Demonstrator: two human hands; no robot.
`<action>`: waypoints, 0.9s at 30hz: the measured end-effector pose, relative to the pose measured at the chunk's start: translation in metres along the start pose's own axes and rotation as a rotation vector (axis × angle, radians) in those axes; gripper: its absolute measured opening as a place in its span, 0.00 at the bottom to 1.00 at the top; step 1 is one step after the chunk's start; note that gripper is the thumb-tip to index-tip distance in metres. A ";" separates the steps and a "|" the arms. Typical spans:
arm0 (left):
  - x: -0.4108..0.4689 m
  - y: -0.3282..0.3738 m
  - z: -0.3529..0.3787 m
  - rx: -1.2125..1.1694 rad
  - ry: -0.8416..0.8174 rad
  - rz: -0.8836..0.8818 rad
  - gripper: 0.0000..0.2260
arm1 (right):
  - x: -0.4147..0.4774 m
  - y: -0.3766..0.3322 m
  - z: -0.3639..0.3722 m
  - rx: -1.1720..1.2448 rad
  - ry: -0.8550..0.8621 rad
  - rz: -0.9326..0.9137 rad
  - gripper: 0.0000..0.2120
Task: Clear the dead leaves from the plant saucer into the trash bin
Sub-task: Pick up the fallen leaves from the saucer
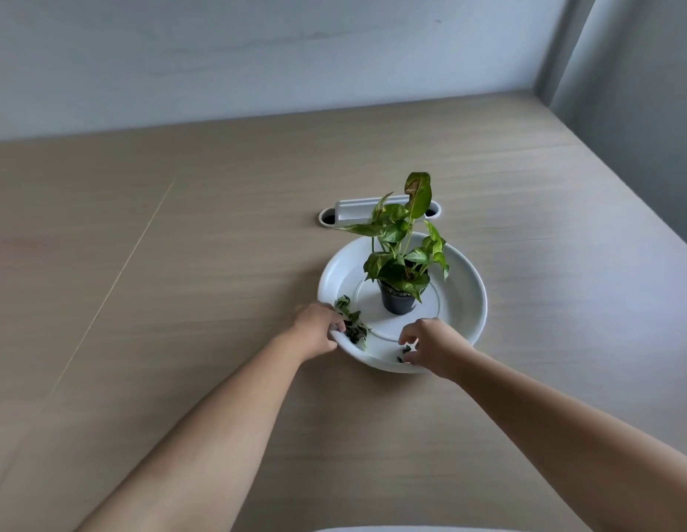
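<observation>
Wide white saucer [464,286] sits on a pale wood-grain table [180,263], w/ a small black pot [397,303] of green, yellow-mottled foliage upright at its centre. Dead leaves [351,320] lie crumpled, dark and limp, in the near-left trough of the saucer; a few small dark bits [405,351] sit at the near rim. Left hand [315,332] grips the near-left rim, thumb inside beside the leaves; right hand [430,345] is curled, fingertips pinching at the small bits, tho can't tell if it actually holds any.
</observation>
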State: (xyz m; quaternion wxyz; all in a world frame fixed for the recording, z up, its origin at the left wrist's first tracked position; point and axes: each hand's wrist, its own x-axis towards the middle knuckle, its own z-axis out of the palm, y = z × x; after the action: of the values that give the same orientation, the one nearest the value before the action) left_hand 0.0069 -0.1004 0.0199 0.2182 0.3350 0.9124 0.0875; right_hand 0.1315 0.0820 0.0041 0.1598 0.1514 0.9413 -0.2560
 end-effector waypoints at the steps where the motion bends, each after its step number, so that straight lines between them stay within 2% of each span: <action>1: 0.003 -0.002 -0.001 0.029 0.000 0.015 0.13 | 0.005 -0.001 0.003 -0.015 -0.010 0.005 0.13; 5: 0.008 -0.009 -0.001 0.068 0.005 0.071 0.13 | 0.019 -0.004 0.009 -0.060 -0.041 0.001 0.06; 9: 0.002 0.001 0.010 0.087 0.013 0.097 0.14 | 0.023 -0.002 0.008 -0.120 -0.060 0.015 0.13; 14: -0.007 0.031 0.041 0.167 0.107 0.142 0.20 | 0.019 0.020 -0.007 -0.105 0.006 0.083 0.13; 20: 0.007 0.034 0.018 0.167 -0.053 0.174 0.27 | 0.018 0.030 -0.016 0.057 0.070 0.112 0.10; 24: 0.015 0.012 -0.006 0.222 -0.138 0.118 0.23 | 0.016 0.023 -0.015 0.115 0.072 0.077 0.10; 27: 0.012 0.006 0.002 0.172 -0.129 0.111 0.20 | 0.018 0.022 -0.014 0.103 0.051 0.063 0.11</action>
State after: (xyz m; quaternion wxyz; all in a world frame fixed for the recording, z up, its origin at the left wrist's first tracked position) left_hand 0.0029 -0.0876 0.0162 0.2419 0.4072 0.8807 -0.0009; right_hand 0.1204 0.1114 -0.0007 0.1359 0.1957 0.9254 -0.2948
